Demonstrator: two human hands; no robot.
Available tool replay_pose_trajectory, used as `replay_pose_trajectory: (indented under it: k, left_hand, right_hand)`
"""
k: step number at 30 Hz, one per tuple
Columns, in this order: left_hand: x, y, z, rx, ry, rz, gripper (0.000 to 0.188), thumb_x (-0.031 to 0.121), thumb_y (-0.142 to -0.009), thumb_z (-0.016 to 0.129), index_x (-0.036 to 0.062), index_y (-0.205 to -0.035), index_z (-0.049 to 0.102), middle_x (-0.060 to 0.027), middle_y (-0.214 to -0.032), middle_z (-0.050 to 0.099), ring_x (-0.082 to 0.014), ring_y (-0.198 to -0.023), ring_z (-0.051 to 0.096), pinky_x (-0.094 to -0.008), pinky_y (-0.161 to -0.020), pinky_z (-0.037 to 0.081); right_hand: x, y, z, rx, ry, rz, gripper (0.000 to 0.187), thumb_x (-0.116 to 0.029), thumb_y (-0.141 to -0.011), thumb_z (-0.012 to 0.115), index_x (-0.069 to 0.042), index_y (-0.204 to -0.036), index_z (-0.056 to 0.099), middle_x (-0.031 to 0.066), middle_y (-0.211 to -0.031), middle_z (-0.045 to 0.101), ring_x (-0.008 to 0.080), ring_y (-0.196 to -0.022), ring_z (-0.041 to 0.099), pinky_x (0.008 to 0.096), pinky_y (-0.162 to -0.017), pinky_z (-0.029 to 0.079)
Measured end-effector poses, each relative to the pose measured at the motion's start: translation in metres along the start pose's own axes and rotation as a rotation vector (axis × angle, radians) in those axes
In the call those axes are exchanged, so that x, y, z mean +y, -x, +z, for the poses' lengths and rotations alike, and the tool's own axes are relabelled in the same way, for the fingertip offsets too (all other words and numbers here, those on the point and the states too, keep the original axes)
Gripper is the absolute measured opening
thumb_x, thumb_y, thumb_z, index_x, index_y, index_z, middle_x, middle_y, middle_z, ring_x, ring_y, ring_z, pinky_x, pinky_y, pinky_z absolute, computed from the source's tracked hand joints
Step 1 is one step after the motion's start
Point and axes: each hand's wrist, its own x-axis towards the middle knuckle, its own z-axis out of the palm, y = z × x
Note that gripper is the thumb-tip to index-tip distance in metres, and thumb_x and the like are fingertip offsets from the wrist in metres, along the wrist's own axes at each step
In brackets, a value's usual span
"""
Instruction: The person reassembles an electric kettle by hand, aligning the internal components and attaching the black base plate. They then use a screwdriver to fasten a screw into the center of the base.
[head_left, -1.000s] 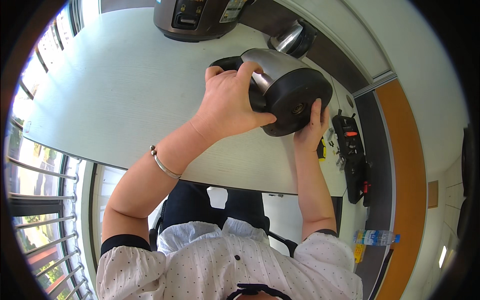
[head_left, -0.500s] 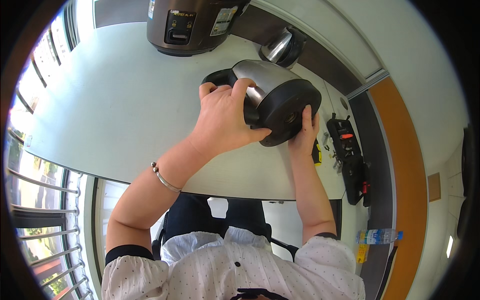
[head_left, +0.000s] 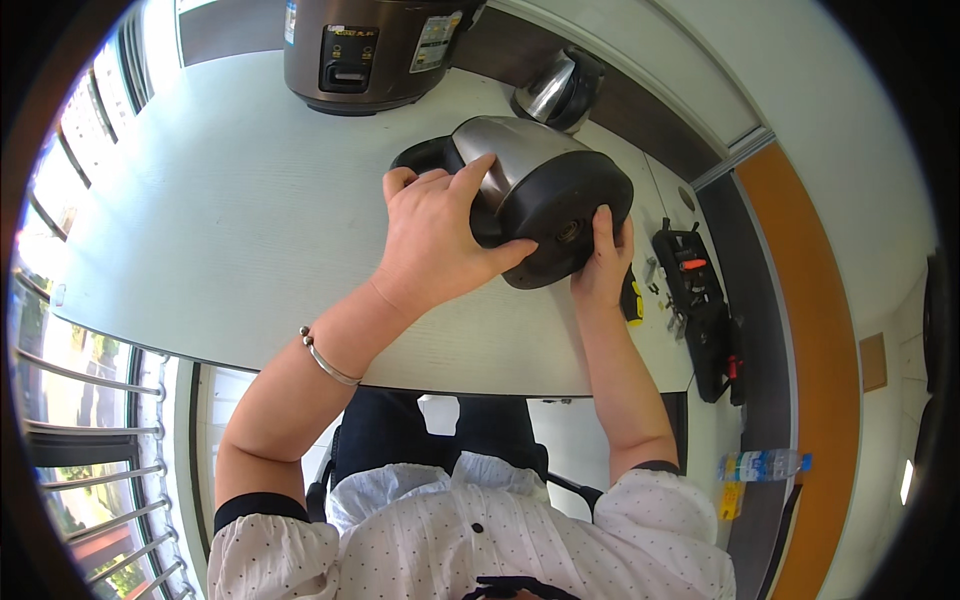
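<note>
An electric kettle (head_left: pixel 515 150) with a steel body and a black base lies tipped on its side between my hands, its round underside turned toward me. At the centre of that base shows a round metal-ringed socket (head_left: pixel 568 231). My left hand (head_left: pixel 430 230) grips the kettle on its handle side, thumb against the base's edge. My right hand (head_left: pixel 603 265) holds the lower right of the base, fingers laid over the underside. Part of the black handle (head_left: pixel 425 155) shows beyond my left fingers. Partly hidden behind my right hand is a black-and-yellow tool (head_left: pixel 633 300).
A large brown cooker (head_left: pixel 375 60) stands at the table's back. Behind the kettle is a second steel-and-black kettle (head_left: pixel 558 92). An open black tool case (head_left: pixel 690 270) lies at the right, with small metal pieces (head_left: pixel 655 275) beside it. A water bottle (head_left: pixel 762 466) is farther right.
The kettle and both hands appear slightly farther left and up in the picture, while the surroundings shift a little too. My grip on the kettle looks the same.
</note>
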Motion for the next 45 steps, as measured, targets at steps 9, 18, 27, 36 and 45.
replay_pose_trajectory:
  k: [9, 18, 27, 36, 45]
  left_hand:
    - [-0.01, -0.01, -0.01, -0.025, 0.035, -0.021, 0.071, 0.041, -0.054, 0.082, 0.0039, -0.111, 0.062, -0.0056, -0.072, 0.06, -0.0222, -0.071, 0.056, -0.0348, -0.082, 0.033]
    - [-0.025, -0.028, -0.026, -0.163, 0.508, -0.276, 0.066, 0.015, -0.057, 0.081, -0.006, -0.115, 0.059, -0.0033, -0.066, 0.056, -0.0111, -0.061, 0.05, -0.0222, -0.062, 0.04]
    - [-0.04, -0.033, -0.032, -0.216, 0.617, -0.313, 0.067, 0.011, -0.061, 0.078, -0.0065, -0.121, 0.056, 0.0009, -0.066, 0.052, -0.0085, -0.062, 0.05, -0.0204, -0.059, 0.037]
    - [-0.034, -0.015, -0.03, -0.249, 0.204, -0.123, 0.079, 0.021, -0.055, 0.083, 0.0011, -0.125, 0.055, -0.0028, -0.066, 0.055, -0.0129, -0.067, 0.051, -0.0277, -0.074, 0.039]
    - [-0.003, 0.0, -0.018, -0.121, -0.105, 0.075, 0.083, 0.04, -0.056, 0.081, 0.0013, -0.124, 0.053, -0.0037, -0.065, 0.056, -0.0201, -0.07, 0.055, -0.036, -0.083, 0.032]
  right_hand:
    - [-0.011, 0.007, 0.014, 0.018, 0.058, 0.032, 0.046, -0.02, -0.087, 0.066, -0.001, -0.124, 0.047, 0.007, -0.117, 0.056, 0.0152, -0.108, 0.052, 0.0278, -0.095, 0.039]
    - [-0.017, 0.011, 0.013, -0.212, 0.094, 0.056, 0.058, -0.036, -0.096, 0.047, 0.0, -0.139, 0.033, 0.0129, -0.135, 0.043, 0.0187, -0.127, 0.038, 0.029, -0.107, 0.026]
    - [-0.016, 0.015, 0.013, -0.282, 0.103, 0.0, 0.064, -0.024, -0.085, 0.067, 0.002, -0.136, 0.038, 0.0146, -0.129, 0.05, 0.0224, -0.121, 0.045, 0.0338, -0.103, 0.033]
    - [-0.015, 0.017, 0.02, -0.159, 0.088, -0.005, 0.056, -0.019, -0.081, 0.071, -0.001, -0.128, 0.046, 0.0117, -0.12, 0.055, 0.0207, -0.114, 0.05, 0.033, -0.099, 0.038]
    - [-0.004, 0.011, 0.011, -0.058, 0.142, 0.05, 0.059, -0.016, -0.075, 0.075, -0.002, -0.126, 0.048, 0.0103, -0.116, 0.056, 0.0198, -0.108, 0.053, 0.0318, -0.097, 0.041]
